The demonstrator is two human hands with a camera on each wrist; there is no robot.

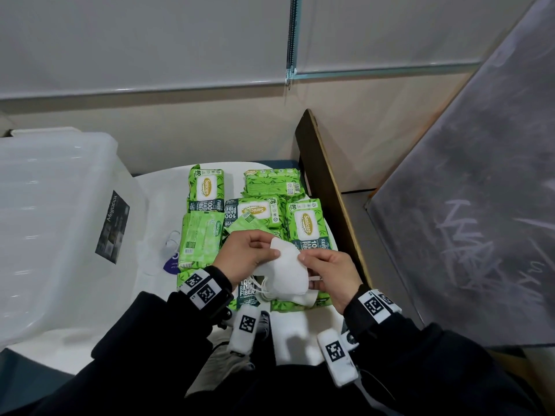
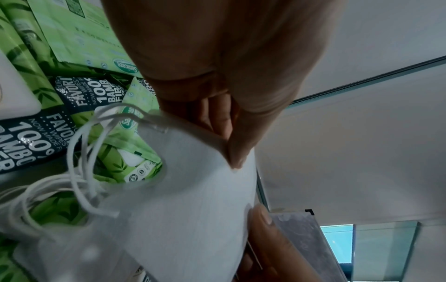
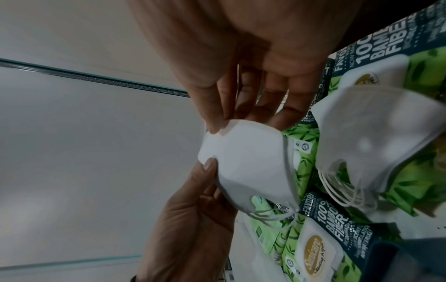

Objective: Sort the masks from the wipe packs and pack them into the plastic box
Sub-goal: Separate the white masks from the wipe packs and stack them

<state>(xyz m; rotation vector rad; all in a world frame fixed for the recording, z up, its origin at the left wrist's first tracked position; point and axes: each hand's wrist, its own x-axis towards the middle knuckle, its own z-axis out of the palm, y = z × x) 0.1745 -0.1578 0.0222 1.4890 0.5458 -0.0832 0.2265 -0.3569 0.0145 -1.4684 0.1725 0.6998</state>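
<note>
**Inspector:** Nearest the person, what do the hands hold?

**Assistant:** Both grip one folded white fabric mask (image 1: pixel 286 273) held above the table. The left hand (image 1: pixel 244 255) pinches its upper edge between thumb and fingers; the right hand (image 1: pixel 332 279) pinches the opposite edge, thumb on top, fingers curled beneath. Both wrists carry black-and-white coded marker bands (image 1: pixel 202 289).

**Inspector:** The ear loops?

**Assistant:** Thin white elastic loops (image 2: pixel 82 166) hang from the mask's lower end, bunched together.

**Inspector:** Anything beneath it?

**Assistant:** In the right wrist view, a second white folded mask (image 3: pixel 376 141) lies on the packs just beside the held one, its loops trailing. How many masks are stacked there cannot be told.

**Inspector:** Further out?

**Assistant:** Green flat plastic wipe packs with bamboo-leaf print (image 1: pixel 205 189) cover the round white table (image 1: pixel 156 187), some label up, some label down, touching or overlapping one another.

**Inspector:** And the container?

**Assistant:** The large translucent plastic storage box (image 1: pixel 60 211) with a dark label stands at the left, beside the table. Its contents cannot be made out. A dark wooden board (image 1: pixel 327 181) stands on edge at the right of the table. White roller blinds (image 1: pixel 150 40) hang behind.
</note>
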